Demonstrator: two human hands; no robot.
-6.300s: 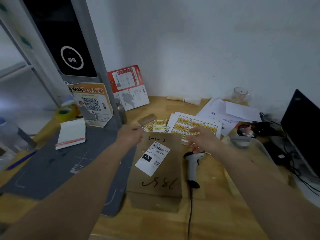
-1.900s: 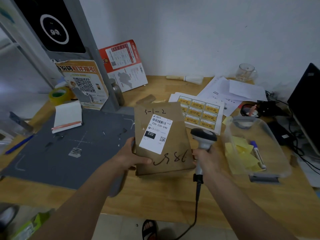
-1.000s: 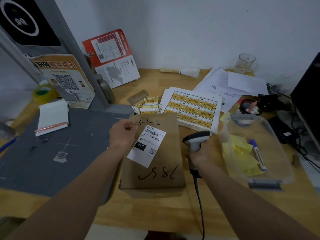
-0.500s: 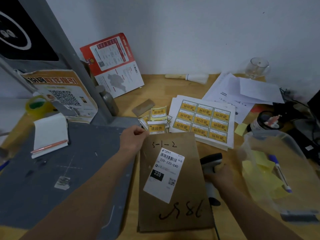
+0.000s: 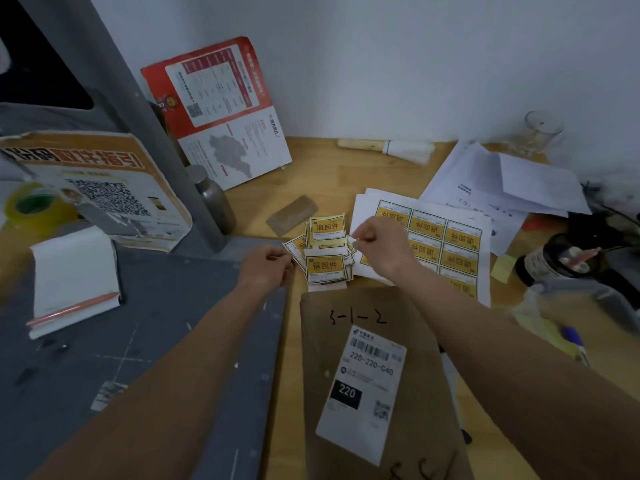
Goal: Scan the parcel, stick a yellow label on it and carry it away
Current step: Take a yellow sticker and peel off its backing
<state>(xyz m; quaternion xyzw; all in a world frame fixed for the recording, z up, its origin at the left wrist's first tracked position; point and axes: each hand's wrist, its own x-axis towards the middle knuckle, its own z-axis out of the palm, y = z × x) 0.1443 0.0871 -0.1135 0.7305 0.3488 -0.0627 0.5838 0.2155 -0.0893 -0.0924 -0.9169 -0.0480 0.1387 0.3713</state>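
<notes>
Parcel (image 5: 374, 386) lies flat nearest me on the desk (image 5: 391, 174), beyond it my left hand (image 5: 266, 268) pinches the loose yellow labels (image 5: 325, 251) at their left edge, my right hand (image 5: 379, 244) pinched on one's right corner.

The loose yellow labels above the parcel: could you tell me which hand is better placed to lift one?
Probably the right hand: its fingers pinch at the top label's edge, while the left hand rests at the pile's side.
</notes>
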